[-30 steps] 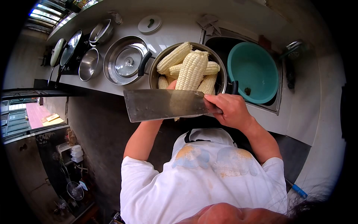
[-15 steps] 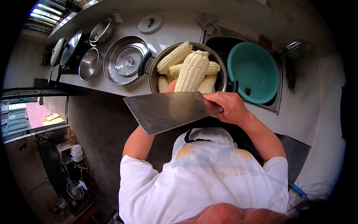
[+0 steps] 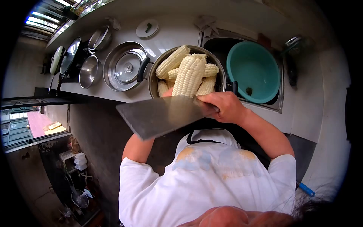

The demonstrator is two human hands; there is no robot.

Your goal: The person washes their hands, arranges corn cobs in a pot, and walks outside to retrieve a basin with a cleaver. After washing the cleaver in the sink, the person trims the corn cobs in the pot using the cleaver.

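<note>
My right hand [image 3: 225, 108] is wrapped around the handle of a wide, flat cleaver [image 3: 162, 117]. Its blade lies across the lower end of a pale ear of corn [image 3: 189, 75], apparently touching it. My left hand [image 3: 168, 92] grips that ear from below and to the left; the blade hides most of the hand, leaving only a little skin showing. Beneath the held ear, several other husked ears, one being a cob [image 3: 172, 62] at the upper left, fill a steel pot [image 3: 218, 60] with black handles.
Right of the pot, a green basin [image 3: 253, 72] sits in the sink [image 3: 280, 103]. To the left are a steel pan with a glass lid [image 3: 128, 68] and a metal bowl [image 3: 89, 72]. A white lid [image 3: 147, 28] lies at the back of the counter [image 3: 166, 26].
The cleaver and my right hand have shifted slightly left along the held ear. The whole view has also moved a little. Both hands keep their holds.
</note>
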